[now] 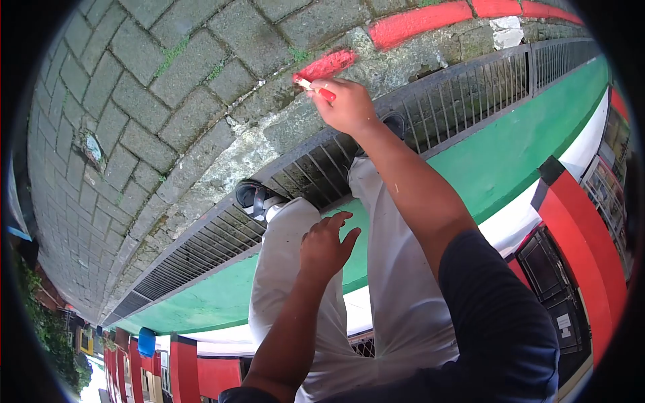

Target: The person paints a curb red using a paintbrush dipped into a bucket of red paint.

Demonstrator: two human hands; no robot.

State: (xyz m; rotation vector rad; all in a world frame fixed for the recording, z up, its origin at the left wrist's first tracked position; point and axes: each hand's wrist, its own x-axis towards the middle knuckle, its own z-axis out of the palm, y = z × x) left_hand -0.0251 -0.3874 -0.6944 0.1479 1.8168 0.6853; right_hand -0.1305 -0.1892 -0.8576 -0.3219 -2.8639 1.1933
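Note:
My right hand [346,106] is closed around a paintbrush [326,94] with a red handle. Its bristle end touches the edge of a kerb block whose surface carries wet-looking red paint [328,65]. Most of the handle is hidden inside my fingers. Over my knee, my left hand [325,247] hangs with thumb and fingers apart, holding nothing. Farther along the kerb to the right runs a longer red painted stretch [420,25].
A metal drain grate [463,94] runs beside the kerb, under my sandalled feet. Grey paving bricks [168,87] lie beyond it. Behind the grate is a green painted strip [497,151]. Red pillars [581,235] and a blue container [146,342] stand near the building.

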